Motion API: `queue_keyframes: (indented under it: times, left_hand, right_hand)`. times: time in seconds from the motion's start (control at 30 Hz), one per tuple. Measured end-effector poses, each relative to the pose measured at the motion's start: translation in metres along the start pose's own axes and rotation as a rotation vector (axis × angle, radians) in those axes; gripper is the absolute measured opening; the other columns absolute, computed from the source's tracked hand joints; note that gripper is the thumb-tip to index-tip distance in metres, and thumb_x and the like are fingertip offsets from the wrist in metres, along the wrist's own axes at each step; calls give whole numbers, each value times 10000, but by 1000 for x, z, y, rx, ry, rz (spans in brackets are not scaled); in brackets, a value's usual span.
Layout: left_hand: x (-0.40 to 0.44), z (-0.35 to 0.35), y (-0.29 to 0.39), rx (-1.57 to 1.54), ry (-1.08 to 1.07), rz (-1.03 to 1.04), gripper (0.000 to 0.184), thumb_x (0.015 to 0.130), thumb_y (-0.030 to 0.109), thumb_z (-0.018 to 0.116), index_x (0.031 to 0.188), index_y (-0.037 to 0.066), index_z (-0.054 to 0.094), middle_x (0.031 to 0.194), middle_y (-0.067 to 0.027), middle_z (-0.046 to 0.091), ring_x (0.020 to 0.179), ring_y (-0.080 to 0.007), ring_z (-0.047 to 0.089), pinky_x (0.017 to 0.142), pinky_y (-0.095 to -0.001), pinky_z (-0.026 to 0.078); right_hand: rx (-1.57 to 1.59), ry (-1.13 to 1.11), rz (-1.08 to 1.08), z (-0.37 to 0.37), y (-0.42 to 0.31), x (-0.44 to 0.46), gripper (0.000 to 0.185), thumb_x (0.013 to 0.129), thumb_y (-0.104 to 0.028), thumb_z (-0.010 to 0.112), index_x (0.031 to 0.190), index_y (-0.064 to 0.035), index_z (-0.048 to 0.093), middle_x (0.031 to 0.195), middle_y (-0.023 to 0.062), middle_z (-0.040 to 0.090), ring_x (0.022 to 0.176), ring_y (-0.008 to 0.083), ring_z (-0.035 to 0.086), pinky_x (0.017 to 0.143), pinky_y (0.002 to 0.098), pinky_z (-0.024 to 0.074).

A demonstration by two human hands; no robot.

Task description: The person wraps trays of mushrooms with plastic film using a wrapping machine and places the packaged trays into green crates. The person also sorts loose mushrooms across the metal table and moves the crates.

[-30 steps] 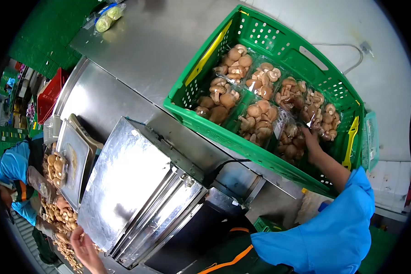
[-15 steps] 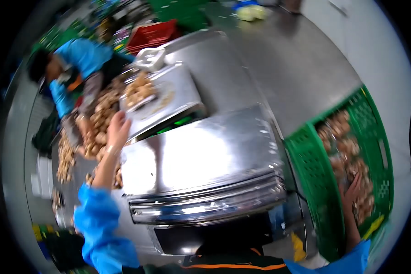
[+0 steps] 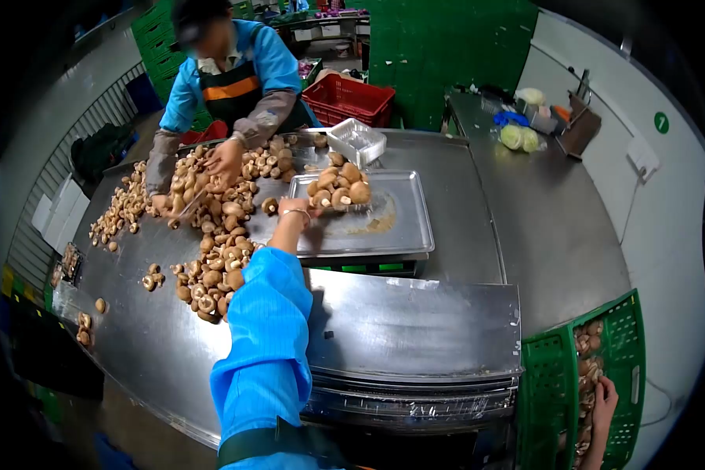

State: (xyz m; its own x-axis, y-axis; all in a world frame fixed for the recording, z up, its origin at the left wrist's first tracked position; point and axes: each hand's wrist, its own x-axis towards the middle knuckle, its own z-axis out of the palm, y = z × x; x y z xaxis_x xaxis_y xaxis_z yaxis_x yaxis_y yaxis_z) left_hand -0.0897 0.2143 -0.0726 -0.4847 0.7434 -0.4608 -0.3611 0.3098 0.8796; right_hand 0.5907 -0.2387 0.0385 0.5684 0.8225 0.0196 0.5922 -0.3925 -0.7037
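My left hand (image 3: 296, 217) reaches forward to the near left edge of a small tray of brown shiitake mushrooms (image 3: 338, 188). Its fingers are closed at that edge, partly hidden. The tray is over the metal platter (image 3: 403, 219) of a weighing scale; I cannot tell whether it rests there or is slightly raised. Far to the right, my right hand (image 3: 603, 403) lies inside a green plastic crate (image 3: 547, 392), fingers stretched out against packs of mushrooms (image 3: 587, 376). A large heap of loose shiitake (image 3: 223, 262) spreads left of my left arm.
Across the steel table (image 3: 153, 333), a co-worker (image 3: 251, 74) in blue sleeves handles mushrooms. Stacked clear trays (image 3: 356, 141) stand behind the scale, with a red crate (image 3: 348, 98) beyond. A raised steel ledge (image 3: 415, 325) lies before me. Cabbages (image 3: 518, 138) sit on the far-right counter.
My view has swung up and leftward. My left hand has moved from beside the scale to the edge of the mushroom tray and closed there. My right hand stays in the green crate.
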Motion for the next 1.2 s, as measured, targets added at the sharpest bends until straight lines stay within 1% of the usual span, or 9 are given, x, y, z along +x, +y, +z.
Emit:
queue_keyframes:
  times: [0.27,0.4,0.57,0.7,0.8,0.87,0.9,1.03,1.2]
  left_hand:
    - [-136,-27,32,-97,-303,224,182,786,-32,529,862,-9,366,830,-108,474,622,-259,611,506,-372,587]
    - [-227,-55,6,-21,-376,183,123,766,-72,514,835,-19,427,865,-139,561,761,-235,612,612,-352,593]
    - [-321,-81,-74,11,-437,117,214,771,-70,506,909,-9,355,909,-119,485,754,-216,583,603,-320,586]
    - [-336,-112,-73,927,-656,590,405,786,234,628,1032,-32,449,979,-203,563,814,-319,571,672,-379,509]
    - [-392,-157,-47,1038,-323,942,483,771,289,631,1123,-11,489,947,-181,583,958,-318,467,849,-402,351]
    - [-397,-192,-51,1338,-82,1190,398,750,312,640,991,0,584,821,-133,560,888,-290,457,815,-393,325]
    - [-401,-201,-55,1480,-8,1195,378,745,340,637,915,3,628,788,-121,549,867,-282,453,805,-394,319]
    - [-390,-181,-74,1590,-119,1034,387,743,406,613,610,44,648,679,-105,576,801,-271,474,771,-388,319]
    - [-375,-200,-68,838,-507,557,207,740,193,594,613,30,578,533,-57,539,434,-168,441,428,-281,357]
  right_hand:
    - [43,-269,-742,130,-241,-34,258,783,-63,554,1033,1,567,1066,145,581,1011,259,546,885,316,409]
    - [98,-343,-1030,207,-306,-53,528,814,-203,576,1286,-70,378,1349,193,319,1232,337,338,997,378,303]
    - [-144,-519,-901,260,-276,-64,712,793,-386,572,1328,-26,270,1379,195,258,1266,346,270,1025,474,208]
    - [-104,-406,-985,251,-246,-75,748,781,-430,564,1331,-20,266,1359,201,295,1268,343,263,1032,476,176]
    - [-64,-131,-1007,204,-231,-88,624,768,-408,585,1237,-32,416,1212,186,457,1175,338,374,967,417,276]
    - [-240,-132,-661,168,-188,-95,458,752,-408,602,1001,-25,578,968,147,558,1017,316,456,861,431,315]
    - [-486,-8,-640,161,-173,-109,398,741,-428,608,762,-31,629,790,119,548,860,289,467,788,417,309]
    - [-672,-151,-587,188,-165,-138,421,732,-458,610,713,-39,650,811,128,552,855,284,460,786,401,302]
    - [276,-580,-179,168,-142,-131,271,774,-213,628,595,-66,488,554,10,442,412,131,346,403,249,288]
